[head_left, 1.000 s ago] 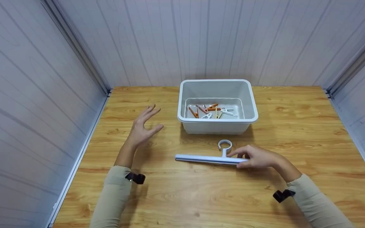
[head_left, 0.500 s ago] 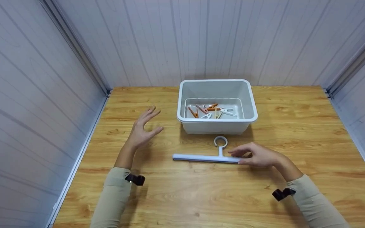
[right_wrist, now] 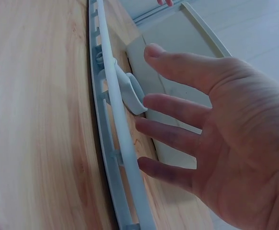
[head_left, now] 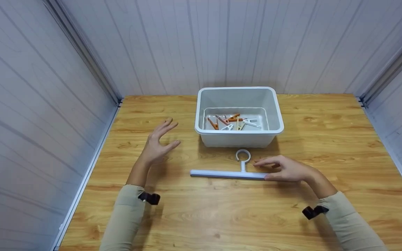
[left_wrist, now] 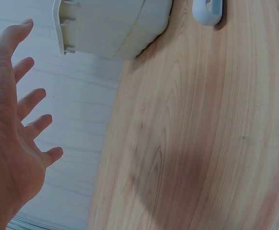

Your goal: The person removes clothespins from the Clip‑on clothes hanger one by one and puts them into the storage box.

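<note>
A pale straight-bar hanger (head_left: 222,173) with an open ring hook (head_left: 243,156) lies on the wooden table. Its ring points toward a white bin. My right hand (head_left: 286,169) hovers over the bar's right end, the fingers spread and bent a little. In the right wrist view a gap shows between most of this right hand (right_wrist: 216,129) and the hanger (right_wrist: 125,139); whether a fingertip touches the bar I cannot tell. Left of the bin, my left hand (head_left: 155,144) is held above the table with relaxed, parted fingers and holds nothing.
The white bin (head_left: 239,140) stands upright behind the hanger. Several clothespins (head_left: 223,120), orange, white, pink and yellowish, lie loose on its floor. Pale panel walls (head_left: 173,45) rise at the back and on both sides of the table (head_left: 201,219).
The hanger has slid a little left and toward the bin, then stopped. My right hand has let go of its bar and moved slightly right. The left hand has barely moved.
</note>
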{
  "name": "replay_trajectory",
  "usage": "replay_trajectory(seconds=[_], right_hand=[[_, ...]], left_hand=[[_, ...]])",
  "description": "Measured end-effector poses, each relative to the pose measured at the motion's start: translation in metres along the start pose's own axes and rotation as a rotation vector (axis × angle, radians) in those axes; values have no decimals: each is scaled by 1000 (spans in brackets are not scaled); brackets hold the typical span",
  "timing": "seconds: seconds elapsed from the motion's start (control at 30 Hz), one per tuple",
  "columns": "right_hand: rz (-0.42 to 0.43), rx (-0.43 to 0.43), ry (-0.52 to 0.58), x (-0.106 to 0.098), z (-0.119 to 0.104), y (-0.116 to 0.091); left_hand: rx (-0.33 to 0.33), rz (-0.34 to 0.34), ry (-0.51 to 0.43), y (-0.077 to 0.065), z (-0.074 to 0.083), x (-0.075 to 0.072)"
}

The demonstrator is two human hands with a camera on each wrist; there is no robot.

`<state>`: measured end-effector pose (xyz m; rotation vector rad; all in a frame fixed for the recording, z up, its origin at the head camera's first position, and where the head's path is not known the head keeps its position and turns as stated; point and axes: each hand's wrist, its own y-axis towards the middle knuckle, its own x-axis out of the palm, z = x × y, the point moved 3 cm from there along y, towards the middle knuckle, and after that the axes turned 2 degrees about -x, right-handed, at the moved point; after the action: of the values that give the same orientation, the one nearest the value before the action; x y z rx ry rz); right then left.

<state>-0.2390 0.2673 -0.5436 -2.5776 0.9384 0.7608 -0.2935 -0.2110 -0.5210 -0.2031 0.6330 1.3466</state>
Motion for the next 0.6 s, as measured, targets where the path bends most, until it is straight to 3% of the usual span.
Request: replay_trajectory(seconds=[0.3,0.6], right_hand=[[24,5,7,-8,-2,-3],[108,-99,13,-26,-1,-13]], left_hand=[[7,-21,-18,1,1,2],[-6,-15,-12,0,3,-4]])
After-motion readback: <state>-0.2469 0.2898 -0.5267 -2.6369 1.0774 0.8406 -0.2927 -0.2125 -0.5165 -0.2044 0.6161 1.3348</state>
